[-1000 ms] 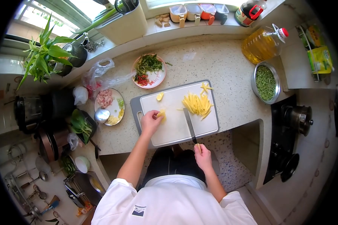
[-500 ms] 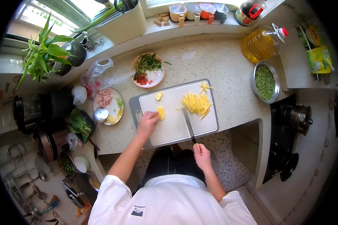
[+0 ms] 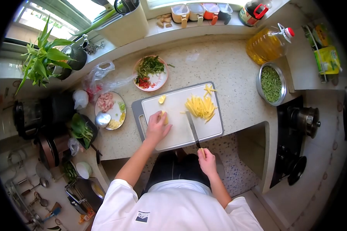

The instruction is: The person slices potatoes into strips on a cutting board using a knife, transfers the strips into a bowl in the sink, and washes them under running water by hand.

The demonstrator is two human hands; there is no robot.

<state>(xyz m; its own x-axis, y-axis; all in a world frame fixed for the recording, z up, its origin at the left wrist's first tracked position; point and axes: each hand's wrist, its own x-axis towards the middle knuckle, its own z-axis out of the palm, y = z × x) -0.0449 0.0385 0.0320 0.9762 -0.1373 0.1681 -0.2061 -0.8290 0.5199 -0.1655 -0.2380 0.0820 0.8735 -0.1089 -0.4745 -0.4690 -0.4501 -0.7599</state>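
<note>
Head view, right hand [image 3: 208,161] grasping knife [image 3: 194,130], left hand [image 3: 155,128] spread over yellow piece [image 3: 165,120]

The desk [image 3: 216,65] is a pale, speckled counter that curves along the wall. A grey-edged white cutting board [image 3: 177,133] lies on it, slightly askew, near the front edge. Beyond the board sits a plate of chopped greens and red bits [image 3: 159,81]; to its left, a plate with pinkish meat [image 3: 114,111], beside a crumpled clear bag [image 3: 98,76]. Toward the right stand a metal bowl [image 3: 284,85] and, just behind it, an oil bottle [image 3: 262,48].
</note>
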